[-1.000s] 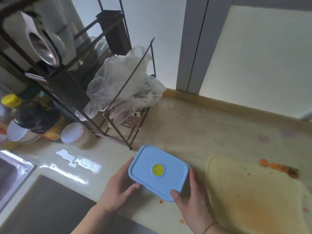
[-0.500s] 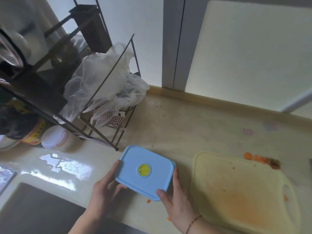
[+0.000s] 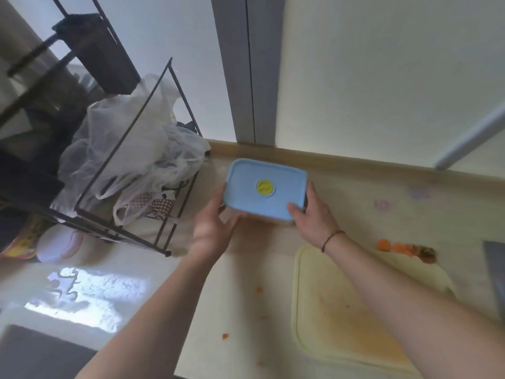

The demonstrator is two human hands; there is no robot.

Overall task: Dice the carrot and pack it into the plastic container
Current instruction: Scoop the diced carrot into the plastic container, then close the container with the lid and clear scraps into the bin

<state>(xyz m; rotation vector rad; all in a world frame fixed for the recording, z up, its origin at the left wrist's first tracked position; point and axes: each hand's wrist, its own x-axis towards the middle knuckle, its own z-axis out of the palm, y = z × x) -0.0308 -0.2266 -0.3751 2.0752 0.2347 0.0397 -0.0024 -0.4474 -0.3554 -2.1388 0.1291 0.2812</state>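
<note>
Two hands hold the job's end stage. Countertop (image 3: 355,192) carries the stained cutting board (image 3: 341,318), bare of dice, near right. Plastic container (image 3: 263,191), blue lid on, sits toward the back wall, just right of the wire rack (image 3: 131,149). Left hand (image 3: 211,228) and right hand (image 3: 311,214) clasp its opposite sides, fingers curled on the edges. Carrot scraps (image 3: 401,248) lie beyond the board. Judgement: packing done; next, set down and let go.

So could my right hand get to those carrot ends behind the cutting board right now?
Probably not yet: the right hand and left hand both hold the container. Otherwise the path looks free; the carrot ends lie uncovered on the counter past the cutting board.
</note>
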